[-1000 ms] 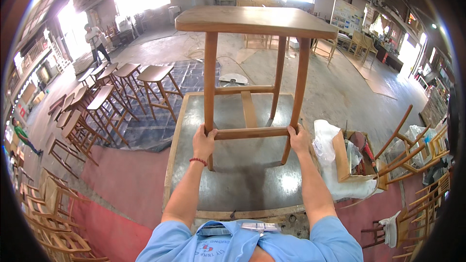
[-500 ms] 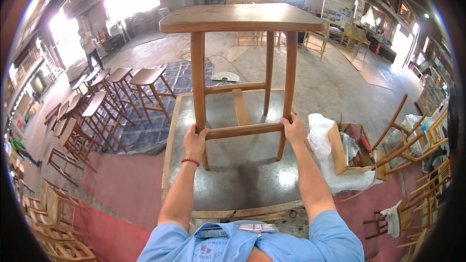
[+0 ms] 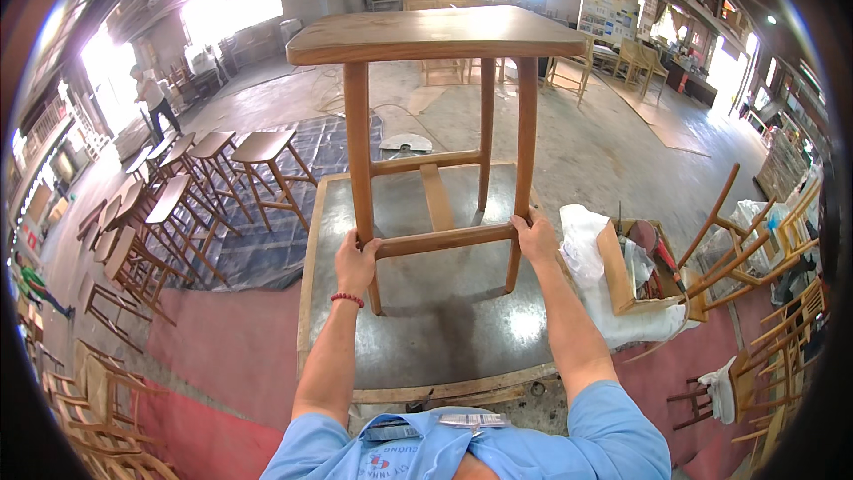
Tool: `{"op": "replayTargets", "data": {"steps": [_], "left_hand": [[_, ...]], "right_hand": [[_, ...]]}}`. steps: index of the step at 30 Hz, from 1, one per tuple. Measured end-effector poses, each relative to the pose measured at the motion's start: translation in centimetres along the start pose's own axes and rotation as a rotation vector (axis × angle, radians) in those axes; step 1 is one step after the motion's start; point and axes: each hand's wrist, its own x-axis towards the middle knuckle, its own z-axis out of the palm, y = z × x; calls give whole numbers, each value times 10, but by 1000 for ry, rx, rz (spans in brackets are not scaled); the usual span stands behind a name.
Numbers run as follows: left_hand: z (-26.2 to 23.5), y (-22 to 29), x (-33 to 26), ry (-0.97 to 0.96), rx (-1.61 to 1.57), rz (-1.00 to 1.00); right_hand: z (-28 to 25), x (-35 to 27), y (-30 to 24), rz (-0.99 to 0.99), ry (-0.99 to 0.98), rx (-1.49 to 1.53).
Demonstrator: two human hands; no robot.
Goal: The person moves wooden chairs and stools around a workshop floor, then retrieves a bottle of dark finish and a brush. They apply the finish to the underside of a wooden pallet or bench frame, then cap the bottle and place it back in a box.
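A tall wooden stool (image 3: 435, 36) stands upright on a grey metal-topped worktable (image 3: 400, 351). Its brown seat faces up, and rails join the legs low down. My left hand (image 3: 357, 263) is closed round the near left leg, where the front rail (image 3: 444, 241) meets it. At the other end of that rail, my right hand (image 3: 537, 236) grips the near right leg, thumb on the inner side. Both arms reach straight forward. A light brown strip (image 3: 436, 197) lies on the tabletop, seen between the stool's legs.
Right of the table, an open box of tools (image 3: 635, 271) sits on white wrapping (image 3: 582, 244). Beyond it lies an overturned wooden chair frame (image 3: 729, 253). Several finished stools (image 3: 262, 149) stand on a dark sheet at the left. A person (image 3: 153, 98) stands far left; chairs line both sides.
The whole view has shifted slightly, with the background sliding a little left. Both hands keep the same hold on the stool's legs, and the stool stays upright on the table.
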Motion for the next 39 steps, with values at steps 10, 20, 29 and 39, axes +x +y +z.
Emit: {"op": "replayTargets", "data": {"steps": [10,20,29,39], "left_hand": [[-2,-5,2,17,91,32],[1,-11,1,41,90,48],[-2,-9,4,29,66,50],[-9,-5,6,-36,120,25]], "right_hand": [[16,-70,70,190,-58,71],[-16,-194,160,467,-238,-51],[-32,-248,178,572,-256,-69],[-45,-327,224,857,-591,-139]]}}
